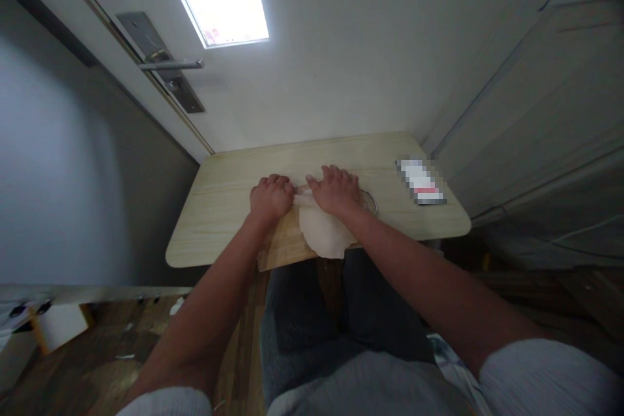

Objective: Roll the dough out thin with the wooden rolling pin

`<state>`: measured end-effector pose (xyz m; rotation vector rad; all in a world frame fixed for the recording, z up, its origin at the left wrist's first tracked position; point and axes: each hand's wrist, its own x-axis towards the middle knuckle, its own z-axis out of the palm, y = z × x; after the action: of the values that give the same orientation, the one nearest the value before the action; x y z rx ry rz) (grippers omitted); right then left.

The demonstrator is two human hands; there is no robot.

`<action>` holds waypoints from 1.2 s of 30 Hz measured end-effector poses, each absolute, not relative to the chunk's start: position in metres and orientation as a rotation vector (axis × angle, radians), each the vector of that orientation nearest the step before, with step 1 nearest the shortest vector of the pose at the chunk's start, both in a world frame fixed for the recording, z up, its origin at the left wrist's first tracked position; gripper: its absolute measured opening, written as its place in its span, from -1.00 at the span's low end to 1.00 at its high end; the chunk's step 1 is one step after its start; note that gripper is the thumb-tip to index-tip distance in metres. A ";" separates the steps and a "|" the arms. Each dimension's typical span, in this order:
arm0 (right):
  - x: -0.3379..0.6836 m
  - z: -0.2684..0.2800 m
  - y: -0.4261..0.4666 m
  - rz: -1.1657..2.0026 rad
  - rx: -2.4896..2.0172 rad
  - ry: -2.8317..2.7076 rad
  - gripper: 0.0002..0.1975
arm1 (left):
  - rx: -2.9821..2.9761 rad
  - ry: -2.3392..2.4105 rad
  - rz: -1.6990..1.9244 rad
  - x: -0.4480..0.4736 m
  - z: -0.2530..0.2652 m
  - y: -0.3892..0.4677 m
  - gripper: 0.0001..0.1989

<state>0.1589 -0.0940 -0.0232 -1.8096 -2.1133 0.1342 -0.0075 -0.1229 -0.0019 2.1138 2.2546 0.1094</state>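
At the tabletop edge, dough overhangs a board, both hands gripping a rod.

One pale sheet, one board, one table

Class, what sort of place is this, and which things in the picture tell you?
Probably an indoor room, perhaps in a home: a pale table stands by a door with a metal lever handle, and the floor looks wooden.

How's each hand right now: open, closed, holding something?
Left hand: curled; can't tell if closed on something.
Right hand: at the pale, rounded, dough-like sheet; grip can't be told.
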 end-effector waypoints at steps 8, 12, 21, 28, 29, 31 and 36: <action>0.159 -0.027 -0.108 0.124 -1.771 -2.097 -0.30 | 2.193 2.219 0.128 -0.009 -0.002 -0.136 -0.60; 0.158 -0.031 -0.112 0.159 -1.771 -2.093 -0.28 | 2.313 2.145 0.160 -0.012 -0.005 -0.141 -0.62; 0.157 -0.038 -0.128 0.145 -1.719 -2.093 -0.29 | 2.367 2.176 0.310 -0.014 -0.015 -0.154 -0.55; 0.155 -0.036 -0.141 0.108 -1.701 -2.113 -0.29 | 2.281 2.242 0.436 -0.015 -0.024 -0.164 -0.47; 0.155 -0.035 -0.143 0.112 -1.702 -2.111 -0.29 | 2.275 2.245 0.447 -0.015 -0.025 -0.166 -0.47; 0.154 -0.036 -0.148 0.115 -1.700 -2.107 -0.28 | 2.262 2.244 0.468 -0.015 -0.027 -0.169 -0.47; 0.153 -0.039 -0.159 0.106 -1.681 -2.105 -0.28 | 2.230 2.250 0.513 -0.016 -0.029 -0.180 -0.45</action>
<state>0.1532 -0.1586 -0.0388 -1.6809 -2.1050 0.1065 -0.0160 -0.1798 -0.0292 2.2302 2.2497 0.5127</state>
